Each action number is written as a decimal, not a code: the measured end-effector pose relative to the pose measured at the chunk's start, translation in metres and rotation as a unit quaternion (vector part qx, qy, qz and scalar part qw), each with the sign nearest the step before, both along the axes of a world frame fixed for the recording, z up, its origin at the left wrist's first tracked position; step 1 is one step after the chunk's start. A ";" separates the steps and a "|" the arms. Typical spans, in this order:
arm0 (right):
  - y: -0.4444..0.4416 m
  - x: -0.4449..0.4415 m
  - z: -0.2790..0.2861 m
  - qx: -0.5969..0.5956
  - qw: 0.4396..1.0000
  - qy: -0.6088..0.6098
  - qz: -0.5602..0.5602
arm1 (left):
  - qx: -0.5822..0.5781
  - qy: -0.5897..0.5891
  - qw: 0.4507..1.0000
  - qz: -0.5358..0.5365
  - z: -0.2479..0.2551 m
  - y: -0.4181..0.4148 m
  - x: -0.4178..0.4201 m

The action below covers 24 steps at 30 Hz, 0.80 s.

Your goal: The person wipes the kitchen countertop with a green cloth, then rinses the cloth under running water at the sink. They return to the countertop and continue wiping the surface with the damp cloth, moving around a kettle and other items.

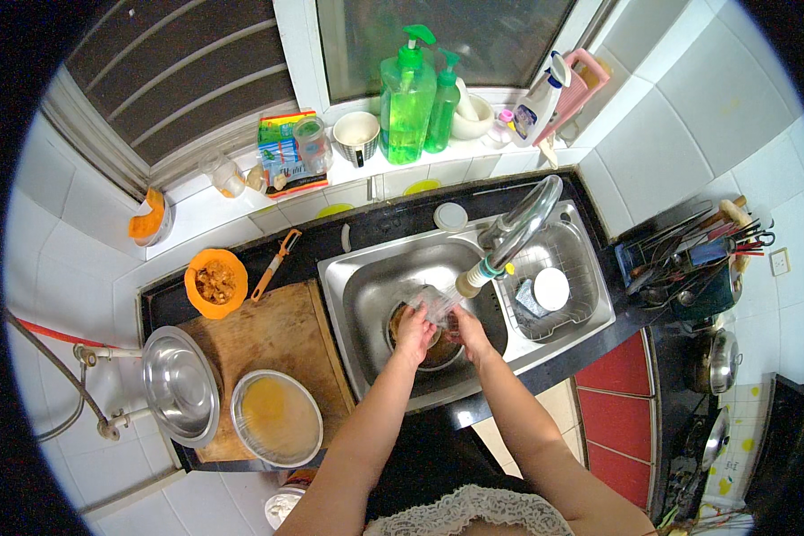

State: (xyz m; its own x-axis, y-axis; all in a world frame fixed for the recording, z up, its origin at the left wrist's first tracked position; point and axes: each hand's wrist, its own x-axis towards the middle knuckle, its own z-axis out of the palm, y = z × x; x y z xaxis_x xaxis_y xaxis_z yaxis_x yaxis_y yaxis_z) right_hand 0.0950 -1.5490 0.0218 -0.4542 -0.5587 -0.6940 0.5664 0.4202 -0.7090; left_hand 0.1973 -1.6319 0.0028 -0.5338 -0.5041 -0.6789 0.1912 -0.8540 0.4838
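Note:
My left hand [417, 335] and my right hand [470, 333] are together over the larger basin of a stainless steel sink [368, 288]. Between them they grip a clear plastic thing [432, 303]; whether it is a bag or a thin container I cannot tell. It sits right under the nozzle of the curved chrome faucet [534, 208], and water seems to run there. Below my hands lies a round metal bowl [442, 367] with something brownish in it, largely hidden by my fingers.
Left of the sink, a wooden cutting board [288, 328] bears a bowl of cloudy yellow liquid [278, 415] and a steel basin [179, 385]. A hollowed pumpkin piece [218, 285] and a peeler [276, 264] lie behind. Green soap bottles [407, 107] line the sill; a utensil rack [697, 254] stands right.

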 end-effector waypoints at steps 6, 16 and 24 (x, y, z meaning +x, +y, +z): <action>-0.005 -0.001 -0.013 -0.048 0.999 0.018 0.007 | -0.160 -0.179 0.965 -0.100 0.008 -0.004 0.006; -0.027 -0.007 -0.016 -0.084 0.974 0.205 -0.037 | -0.274 -0.181 0.944 0.009 -0.024 -0.013 0.006; -0.009 -0.023 -0.057 -0.018 0.919 0.391 0.050 | -0.269 -0.167 0.949 -0.003 -0.022 -0.005 -0.005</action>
State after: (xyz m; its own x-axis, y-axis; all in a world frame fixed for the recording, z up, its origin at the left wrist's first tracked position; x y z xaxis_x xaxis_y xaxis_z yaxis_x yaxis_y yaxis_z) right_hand 0.0717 -1.5582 -0.0356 -0.7507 -0.6415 -0.1578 -0.1619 0.4102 -0.8975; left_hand 0.1924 -1.6364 -0.0194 -0.3383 -0.8231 -0.4561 -0.0540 -0.4669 0.8827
